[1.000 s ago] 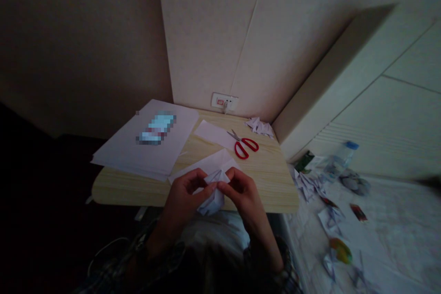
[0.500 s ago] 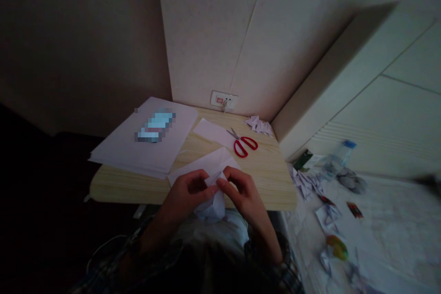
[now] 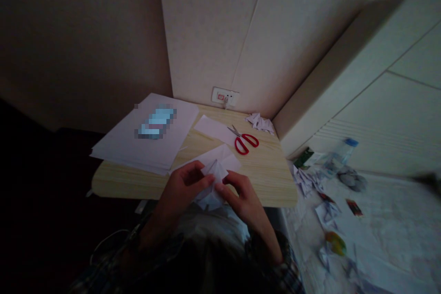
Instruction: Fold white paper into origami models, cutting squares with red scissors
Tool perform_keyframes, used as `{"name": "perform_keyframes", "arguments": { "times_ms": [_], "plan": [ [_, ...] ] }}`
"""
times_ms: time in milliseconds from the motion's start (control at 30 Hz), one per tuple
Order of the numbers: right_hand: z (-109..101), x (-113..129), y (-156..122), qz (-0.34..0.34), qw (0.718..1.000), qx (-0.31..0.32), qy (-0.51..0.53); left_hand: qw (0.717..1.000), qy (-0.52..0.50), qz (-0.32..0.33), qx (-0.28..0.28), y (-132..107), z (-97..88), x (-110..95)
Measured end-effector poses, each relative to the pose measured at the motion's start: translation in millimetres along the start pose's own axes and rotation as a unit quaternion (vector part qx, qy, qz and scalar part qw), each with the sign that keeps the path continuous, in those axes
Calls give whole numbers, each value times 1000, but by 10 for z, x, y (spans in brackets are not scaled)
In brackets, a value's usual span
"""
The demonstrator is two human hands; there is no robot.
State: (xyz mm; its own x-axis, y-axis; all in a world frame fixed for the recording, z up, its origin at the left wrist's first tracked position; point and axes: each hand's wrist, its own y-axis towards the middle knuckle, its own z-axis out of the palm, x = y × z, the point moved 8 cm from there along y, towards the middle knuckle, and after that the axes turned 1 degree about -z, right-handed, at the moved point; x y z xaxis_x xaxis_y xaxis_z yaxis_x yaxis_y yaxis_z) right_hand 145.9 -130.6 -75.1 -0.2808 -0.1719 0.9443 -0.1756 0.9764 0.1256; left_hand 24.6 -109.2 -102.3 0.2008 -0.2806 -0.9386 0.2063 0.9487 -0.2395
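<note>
A blue-capped bottle (image 3: 339, 158) sits well right of a wall socket (image 3: 224, 97).

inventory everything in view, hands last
table: 1, pale wood, centre
paper stack: 1, white, table left
pixelated device: 1, bluish, on stack
scissors: 1, red-handled, on table
small sheet: 1, white, partly under scissors
folded pieces: several, white, table's back-right corner
folded paper: 1, white, table's near edge
loose sheet: 1, white, beyond folded paper
socket: 1, white, behind table
bottle: 1, clear, right
clutter: uncountable, mixed colours, right
left hand: 1, holding folded paper
right hand: 1, same
</note>
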Motion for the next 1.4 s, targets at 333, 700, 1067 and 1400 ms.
{"name": "perform_keyframes", "arguments": {
  "times_ms": [333,700,1067,1400],
  "plan": [
    [-120,31,3,-11,995,-86,-46,999,37,37,-3,-16,-60,-62],
    [-22,75,-41,-60,983,-80,-156,987,120,96,-55,-97,-116,-132],
    [22,44,-18,-47,974,-82,-206,983,109,114,-93,-87,-171,-147],
    [-5,-183,-19,-49,993,-105,34,992,4,88,-88,-12,-223,-125]
  ]
}}
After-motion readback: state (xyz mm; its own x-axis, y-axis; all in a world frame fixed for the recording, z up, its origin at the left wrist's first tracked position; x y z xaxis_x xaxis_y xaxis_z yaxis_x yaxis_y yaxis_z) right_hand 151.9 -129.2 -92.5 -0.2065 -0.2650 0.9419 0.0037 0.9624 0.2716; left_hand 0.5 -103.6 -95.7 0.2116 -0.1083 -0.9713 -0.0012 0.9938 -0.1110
